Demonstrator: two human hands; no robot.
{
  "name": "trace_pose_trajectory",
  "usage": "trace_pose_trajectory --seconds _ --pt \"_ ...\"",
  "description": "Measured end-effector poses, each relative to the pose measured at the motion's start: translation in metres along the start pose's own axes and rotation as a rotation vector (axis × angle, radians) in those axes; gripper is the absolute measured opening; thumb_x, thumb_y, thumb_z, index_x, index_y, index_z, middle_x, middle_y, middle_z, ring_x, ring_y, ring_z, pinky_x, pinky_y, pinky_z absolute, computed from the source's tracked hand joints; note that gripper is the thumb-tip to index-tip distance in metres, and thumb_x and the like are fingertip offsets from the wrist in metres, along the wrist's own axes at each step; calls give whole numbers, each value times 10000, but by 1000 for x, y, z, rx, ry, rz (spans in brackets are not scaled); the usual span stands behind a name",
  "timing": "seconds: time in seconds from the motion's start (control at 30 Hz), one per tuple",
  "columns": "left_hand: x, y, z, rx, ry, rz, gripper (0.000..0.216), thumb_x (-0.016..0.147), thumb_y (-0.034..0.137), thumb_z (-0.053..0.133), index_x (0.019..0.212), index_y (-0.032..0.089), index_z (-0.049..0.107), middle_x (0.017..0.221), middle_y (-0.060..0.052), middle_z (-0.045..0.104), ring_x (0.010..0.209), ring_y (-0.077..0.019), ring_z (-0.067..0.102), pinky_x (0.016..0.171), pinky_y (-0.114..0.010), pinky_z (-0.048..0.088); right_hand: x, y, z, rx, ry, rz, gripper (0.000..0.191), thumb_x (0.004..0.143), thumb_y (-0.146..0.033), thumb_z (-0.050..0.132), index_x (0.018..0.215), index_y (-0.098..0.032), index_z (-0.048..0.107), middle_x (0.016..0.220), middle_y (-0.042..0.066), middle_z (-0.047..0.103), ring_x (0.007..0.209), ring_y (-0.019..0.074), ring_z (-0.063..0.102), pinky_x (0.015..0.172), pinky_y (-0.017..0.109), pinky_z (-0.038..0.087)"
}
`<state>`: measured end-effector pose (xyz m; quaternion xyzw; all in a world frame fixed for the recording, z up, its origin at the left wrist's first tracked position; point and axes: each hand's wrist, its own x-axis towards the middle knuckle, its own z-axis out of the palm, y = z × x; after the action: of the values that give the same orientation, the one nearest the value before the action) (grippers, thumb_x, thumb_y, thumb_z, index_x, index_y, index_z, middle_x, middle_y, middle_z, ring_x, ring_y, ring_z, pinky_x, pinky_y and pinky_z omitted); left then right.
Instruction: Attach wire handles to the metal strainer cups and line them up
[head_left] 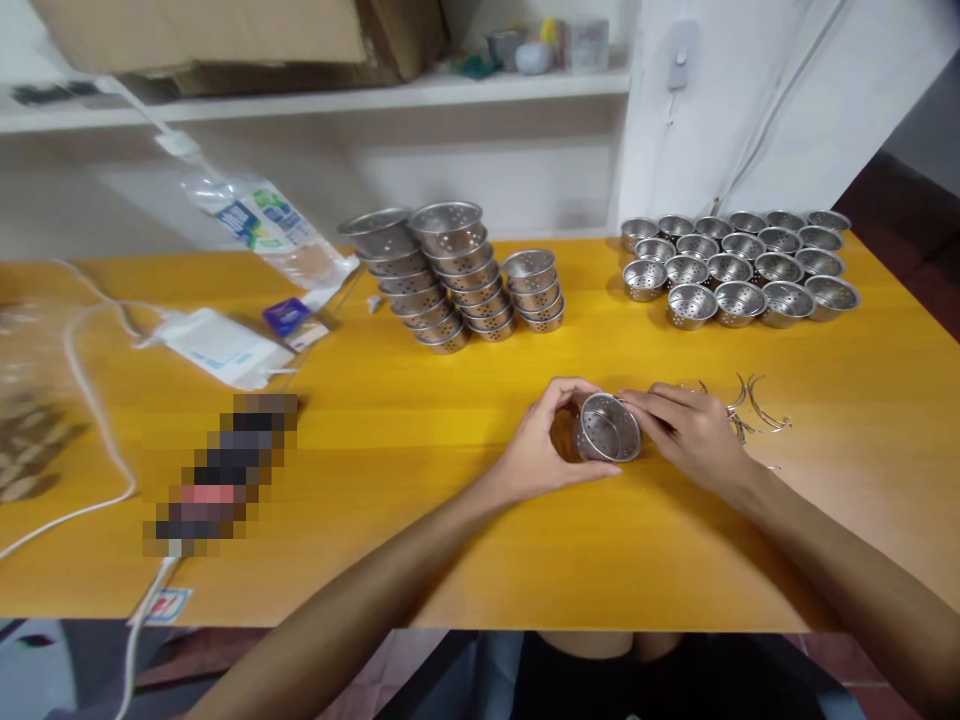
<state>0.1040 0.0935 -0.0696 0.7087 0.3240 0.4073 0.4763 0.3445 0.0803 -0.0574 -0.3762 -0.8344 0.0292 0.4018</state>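
Note:
A small perforated metal cup (606, 428) lies tilted on its side on the yellow table (420, 470), its open mouth facing me. My left hand (546, 442) curls around the cup's left side, thumb and fingers gripping it. My right hand (690, 428) presses its fingertips against the cup's right rim, fingers closed on it. Thin curved wire handles (754, 412) lie loose on the table just right of my right hand.
Stacks of the same perforated cups (450, 275) stand at the table's middle back. Several single cups in rows (739, 265) fill the back right. Plastic bags (255, 225), a white pouch (221, 345), a white cable (90, 400) and a blurred-out object (225, 470) lie at left.

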Motion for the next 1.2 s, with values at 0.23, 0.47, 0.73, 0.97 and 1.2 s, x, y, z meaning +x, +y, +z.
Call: trace_pose_trajectory --seconds 0.23,0.47,0.73,0.97,1.2 --pt "-1 -1 0 25 -8 0 835 635 483 1045 1270 240 560 1277 -110 687 1198 -305 674 1068 -487 526 1 -2 -1 11 18 7 236 1105 -183 570 1112 -166 804 804 44 748 642 137 676 621 260 550" --pt "0 1 0 64 -18 -17 831 636 532 1032 1260 234 571 1282 -122 694 1214 -321 675 1075 -507 526 -1 -3 4 42 2 24 248 1102 -179 560 1106 -173 808 821 48 756 650 134 679 629 259 554" --pt "2 4 0 213 -93 136 690 738 425 981 1275 245 587 1316 -124 668 1260 -321 666 1116 -516 531 -2 -9 6 81 53 83 219 1066 -167 602 1067 -157 821 835 63 780 668 149 700 653 277 569" --pt "4 10 1 282 -196 154 565 776 316 886 1260 230 606 1295 -119 663 1196 -301 690 1086 -499 560 5 -22 9 603 -29 587 258 1048 -358 640 1054 -179 825 705 8 730 490 99 550 495 245 451" --pt "8 15 -3 256 -206 58 532 757 278 827 1238 224 608 1246 -88 668 1162 -288 686 1057 -488 558 12 -14 2 1008 -228 577 287 1027 -488 717 1130 -234 802 928 29 796 531 75 519 556 246 489"
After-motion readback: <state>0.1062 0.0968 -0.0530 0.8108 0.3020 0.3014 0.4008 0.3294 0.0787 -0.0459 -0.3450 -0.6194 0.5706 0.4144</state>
